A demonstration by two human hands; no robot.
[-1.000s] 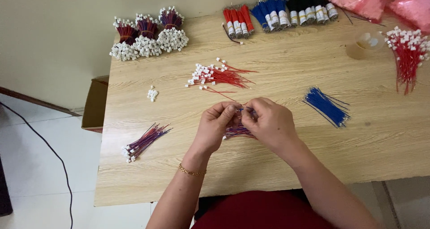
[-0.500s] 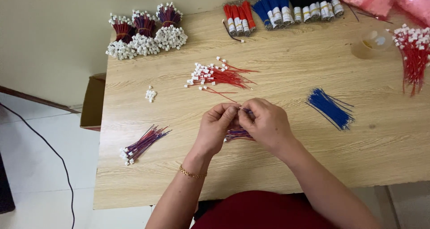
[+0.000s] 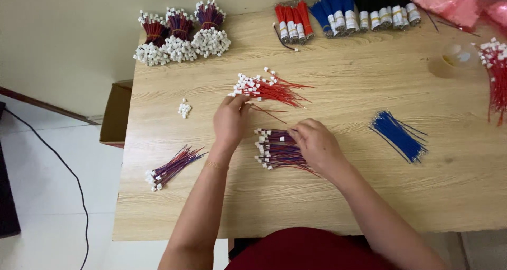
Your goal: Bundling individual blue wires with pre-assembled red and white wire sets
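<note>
Red wires (image 3: 274, 90) with white plugs, blue wires (image 3: 398, 136), light woodgrain table (image 3: 338, 196).

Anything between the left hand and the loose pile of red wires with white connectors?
Nothing visible. The left hand already has its fingertips at the near edge of the red wire pile; only bare table lies around it.

A small hand-assembly workstation for wire harnesses, set up in a plain room rather than a factory line. A light wooden table (image 3: 369, 196) stands against a bare cream wall (image 3: 63, 27) on a white tiled floor (image 3: 47, 206). Sorted stock covers the tabletop: tied bundles of finished leads with white connectors (image 3: 179, 38), banded red, blue and black wire bundles (image 3: 343, 14), loose red leads (image 3: 266, 88), loose blue wires (image 3: 398, 135), and pink plastic bags (image 3: 443, 1). A cardboard box (image 3: 116, 111) sits beside the table.
</note>
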